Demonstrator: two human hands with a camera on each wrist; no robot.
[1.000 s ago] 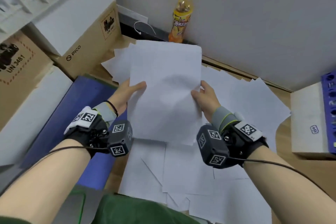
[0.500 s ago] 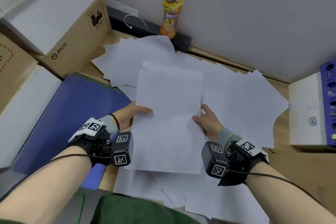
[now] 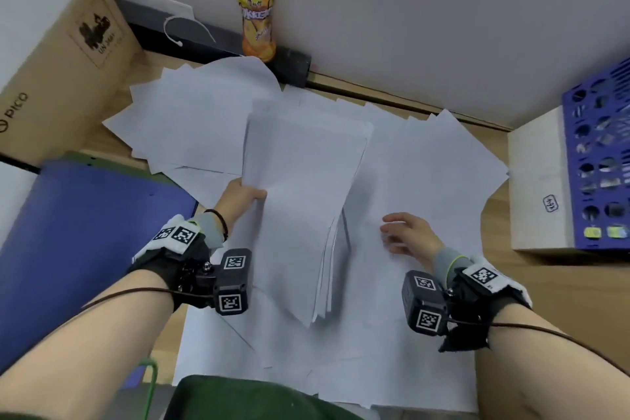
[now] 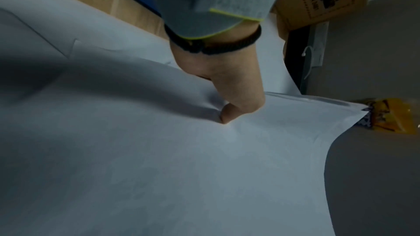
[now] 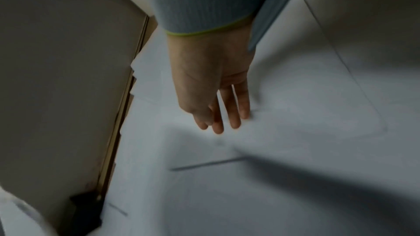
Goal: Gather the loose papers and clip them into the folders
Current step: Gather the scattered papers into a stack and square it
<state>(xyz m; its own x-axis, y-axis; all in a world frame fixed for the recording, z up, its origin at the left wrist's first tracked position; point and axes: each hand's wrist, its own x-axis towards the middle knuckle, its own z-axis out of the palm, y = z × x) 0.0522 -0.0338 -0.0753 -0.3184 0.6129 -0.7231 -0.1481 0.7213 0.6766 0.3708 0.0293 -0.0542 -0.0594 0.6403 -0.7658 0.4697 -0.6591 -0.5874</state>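
— Half a second back both hands gripped that stack; now the right hand [image 3: 410, 235] has let go and slid out to the side, so the sheaf droops off its free edge.

— And the left hand [image 3: 246, 194]?

— It alone carries the gathered stack [image 3: 300, 201], thumb on top and fingers curled beneath the near-left edge, lifted just above the loose papers [image 3: 439, 177] spread under both hands. I'd guess one-handed holding frees the other to collect more.

— What's the right hand doing, then?

— Palm down, fingers [image 5: 234, 112] straight and slightly spread, tips on or just over a loose sheet, holding nothing. Likely about to drag it in.

— The folder?

— The blue folder [image 3: 85, 232] lies on the bench [image 3: 559, 286] just outside the left wrist, shut, nothing clipped yet.
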